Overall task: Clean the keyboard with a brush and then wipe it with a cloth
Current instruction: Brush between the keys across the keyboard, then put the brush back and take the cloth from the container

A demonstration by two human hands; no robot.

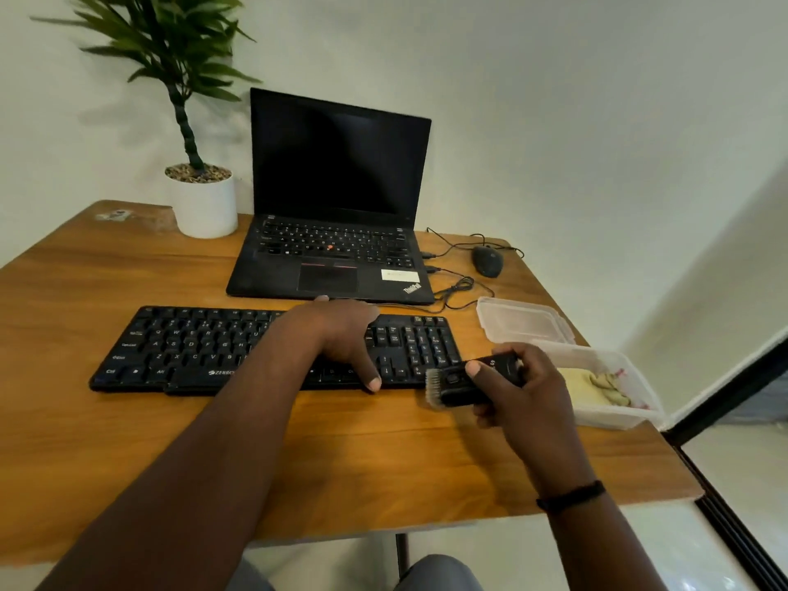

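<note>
Head view, step: brushing has not started, I judge; my right hand (518, 390) pinches the brush (467, 382) just off the right end of the keyboard (192, 347), bristles toward it.
Left grip: my left hand (341, 334) rests spread across the keyboard's middle, steadying it.
Next move: bring the bristles onto the keys and sweep along the rows.
Cloth: in the open box (614, 413) right of the keyboard, on the bench (128, 441).
Hidden: keys under my left hand; the cloth (595, 388) is partly behind my right hand.
</note>
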